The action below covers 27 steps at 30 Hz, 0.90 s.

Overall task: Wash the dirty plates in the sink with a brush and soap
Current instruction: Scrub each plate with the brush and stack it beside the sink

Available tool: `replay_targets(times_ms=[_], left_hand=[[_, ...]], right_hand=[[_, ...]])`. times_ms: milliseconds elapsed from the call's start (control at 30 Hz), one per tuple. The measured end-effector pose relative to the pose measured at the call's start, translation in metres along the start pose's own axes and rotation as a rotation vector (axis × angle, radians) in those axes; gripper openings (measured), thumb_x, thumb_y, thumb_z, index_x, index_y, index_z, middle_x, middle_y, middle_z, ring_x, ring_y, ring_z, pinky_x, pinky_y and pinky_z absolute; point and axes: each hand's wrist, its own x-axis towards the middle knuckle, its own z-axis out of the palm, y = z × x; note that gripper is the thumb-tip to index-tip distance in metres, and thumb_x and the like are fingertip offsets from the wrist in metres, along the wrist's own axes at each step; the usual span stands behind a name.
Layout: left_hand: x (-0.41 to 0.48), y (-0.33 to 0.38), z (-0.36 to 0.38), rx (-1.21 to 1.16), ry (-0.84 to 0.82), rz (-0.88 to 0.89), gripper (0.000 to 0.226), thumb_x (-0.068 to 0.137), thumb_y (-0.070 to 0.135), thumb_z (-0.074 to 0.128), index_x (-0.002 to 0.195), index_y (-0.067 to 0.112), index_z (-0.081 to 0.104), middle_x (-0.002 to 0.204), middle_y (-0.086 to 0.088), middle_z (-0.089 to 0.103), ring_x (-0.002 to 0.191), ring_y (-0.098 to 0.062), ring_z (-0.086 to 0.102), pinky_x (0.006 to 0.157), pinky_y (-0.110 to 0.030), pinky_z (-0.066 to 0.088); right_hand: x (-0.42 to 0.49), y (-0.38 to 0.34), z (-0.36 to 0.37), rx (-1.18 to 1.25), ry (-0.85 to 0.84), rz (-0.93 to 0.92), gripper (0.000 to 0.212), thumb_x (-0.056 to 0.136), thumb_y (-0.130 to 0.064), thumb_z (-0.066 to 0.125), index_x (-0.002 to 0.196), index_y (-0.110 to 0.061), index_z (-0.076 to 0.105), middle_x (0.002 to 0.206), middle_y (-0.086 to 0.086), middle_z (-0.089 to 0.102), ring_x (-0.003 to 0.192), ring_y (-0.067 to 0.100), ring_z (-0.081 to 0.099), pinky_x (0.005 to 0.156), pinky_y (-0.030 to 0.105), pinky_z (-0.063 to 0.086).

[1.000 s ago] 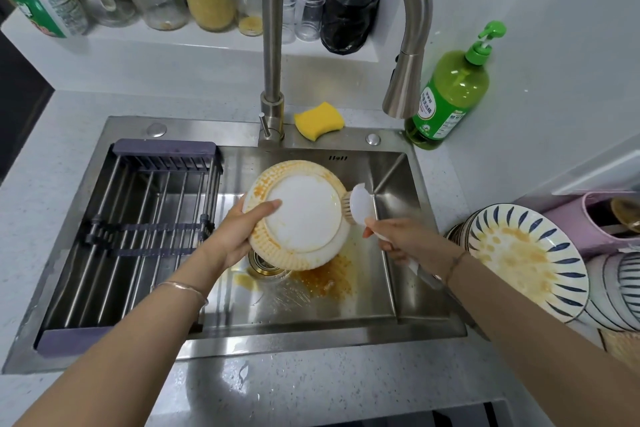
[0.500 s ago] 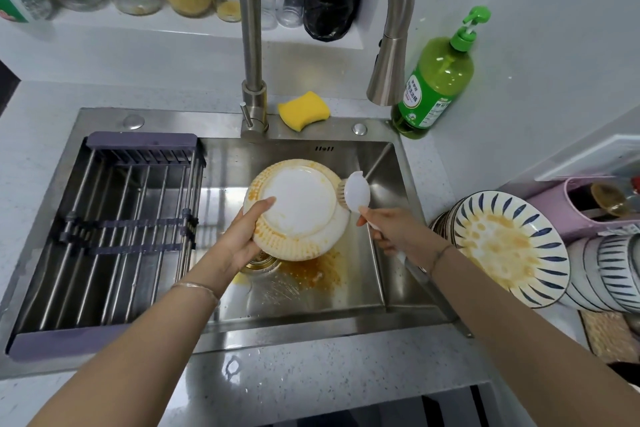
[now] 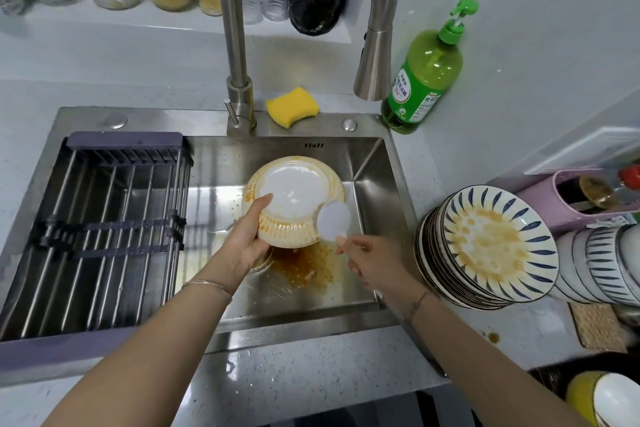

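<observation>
My left hand (image 3: 247, 236) grips the lower left rim of a white plate (image 3: 294, 194) with orange sauce around its edge, tilted over the steel sink (image 3: 367, 163). My right hand (image 3: 370, 260) holds a white dish brush (image 3: 334, 220), whose round head lies on the plate's lower right rim. Orange sauce (image 3: 304, 265) is pooled on the sink floor below the plate. A green pump bottle of soap (image 3: 424, 73) stands at the sink's back right corner. A stack of dirty blue-striped plates (image 3: 491, 246) sits on the counter to the right.
The tall faucet (image 3: 375, 55) arches over the sink's right half. A yellow sponge (image 3: 292, 106) lies behind the basin. A purple-framed drying rack (image 3: 100, 229) fills the sink's left half. Jars line the back shelf. Stacked striped bowls (image 3: 602, 263) and a pink holder (image 3: 571, 191) stand at far right.
The brush head has slid from the plate's upper right rim down to its lower right rim. My left hand keeps its hold. The view has shifted closer.
</observation>
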Motion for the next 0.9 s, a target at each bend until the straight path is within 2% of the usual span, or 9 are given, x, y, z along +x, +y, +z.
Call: replay_targets(times_ms=[67, 167, 333, 467, 600, 667, 733, 800, 900], left_hand=[[0.000, 0.000, 0.001, -0.007, -0.005, 0.001, 0.051, 0.089, 0.020, 0.066, 0.136, 0.011, 0.048, 0.123, -0.017, 0.066, 0.113, -0.034, 0.062, 0.076, -0.055, 0.058], [0.001, -0.002, 0.002, -0.006, -0.014, 0.010, 0.053, 0.090, 0.018, 0.066, 0.138, 0.010, 0.046, 0.125, -0.017, 0.065, 0.113, -0.034, 0.062, 0.073, -0.054, 0.059], [0.002, 0.001, 0.004, 0.036, -0.022, 0.024, 0.054, 0.088, 0.021, 0.067, 0.138, 0.012, 0.046, 0.122, -0.015, 0.067, 0.110, -0.032, 0.064, 0.082, -0.054, 0.057], [-0.001, 0.003, 0.001, 0.165, -0.047, 0.060, 0.061, 0.082, 0.032, 0.071, 0.136, 0.015, 0.048, 0.121, -0.012, 0.068, 0.110, -0.029, 0.065, 0.077, -0.047, 0.060], [-0.002, 0.000, -0.005, 0.284, -0.065, 0.098, 0.079, 0.076, 0.053, 0.069, 0.144, 0.021, 0.042, 0.127, -0.009, 0.065, 0.116, -0.028, 0.062, 0.089, -0.048, 0.056], [-0.003, -0.005, -0.004, 0.337, -0.085, 0.102, 0.082, 0.074, 0.060, 0.066, 0.144, 0.023, 0.042, 0.127, -0.008, 0.065, 0.116, -0.028, 0.063, 0.093, -0.049, 0.054], [-0.007, -0.010, 0.000, 0.372, -0.098, 0.100, 0.079, 0.073, 0.060, 0.065, 0.140, 0.022, 0.046, 0.123, -0.009, 0.068, 0.112, -0.028, 0.065, 0.091, -0.048, 0.055], [-0.012, -0.014, 0.006, 0.404, -0.114, 0.115, 0.070, 0.074, 0.056, 0.063, 0.134, 0.022, 0.051, 0.117, -0.009, 0.070, 0.107, -0.026, 0.067, 0.084, -0.043, 0.058], [-0.017, -0.015, 0.008, 0.425, -0.131, 0.118, 0.068, 0.074, 0.054, 0.063, 0.133, 0.023, 0.050, 0.117, -0.008, 0.070, 0.108, -0.026, 0.067, 0.083, -0.041, 0.058]], right_hand=[[-0.005, 0.005, 0.006, -0.062, -0.031, -0.045, 0.024, 0.097, -0.033, 0.053, 0.084, -0.017, 0.067, 0.051, -0.006, 0.045, 0.041, 0.007, 0.034, 0.040, 0.019, 0.029], [0.009, 0.002, -0.006, 0.013, 0.051, 0.004, 0.026, 0.096, -0.034, 0.054, 0.083, -0.015, 0.066, 0.053, -0.005, 0.045, 0.039, 0.006, 0.033, 0.039, 0.018, 0.029], [0.008, 0.002, -0.006, 0.056, 0.033, 0.016, 0.027, 0.096, -0.034, 0.054, 0.084, -0.013, 0.065, 0.053, -0.002, 0.045, 0.035, 0.005, 0.034, 0.036, 0.017, 0.029], [-0.006, 0.006, 0.000, -0.114, -0.083, -0.031, 0.029, 0.097, -0.032, 0.053, 0.083, -0.012, 0.069, 0.051, -0.002, 0.044, 0.041, 0.011, 0.032, 0.041, 0.021, 0.027], [-0.002, -0.023, -0.020, -0.266, -0.083, -0.086, 0.032, 0.099, -0.031, 0.048, 0.090, -0.009, 0.070, 0.054, -0.006, 0.047, 0.040, 0.002, 0.037, 0.043, 0.013, 0.033], [0.003, -0.039, -0.024, -0.356, -0.122, -0.092, 0.032, 0.099, -0.031, 0.047, 0.084, -0.014, 0.069, 0.058, -0.002, 0.049, 0.048, 0.008, 0.042, 0.048, 0.018, 0.036], [0.010, -0.049, -0.021, -0.514, -0.175, -0.081, 0.033, 0.099, -0.032, 0.047, 0.080, -0.016, 0.069, 0.063, 0.002, 0.052, 0.056, 0.016, 0.046, 0.055, 0.024, 0.040], [0.018, -0.056, -0.013, -0.656, -0.229, -0.036, 0.033, 0.098, -0.031, 0.046, 0.093, -0.011, 0.072, 0.065, -0.001, 0.053, 0.055, 0.014, 0.046, 0.055, 0.024, 0.040], [0.031, -0.066, -0.007, -0.618, -0.203, 0.001, 0.036, 0.098, -0.029, 0.044, 0.107, -0.004, 0.069, 0.064, -0.003, 0.051, 0.052, 0.009, 0.044, 0.051, 0.022, 0.038]])
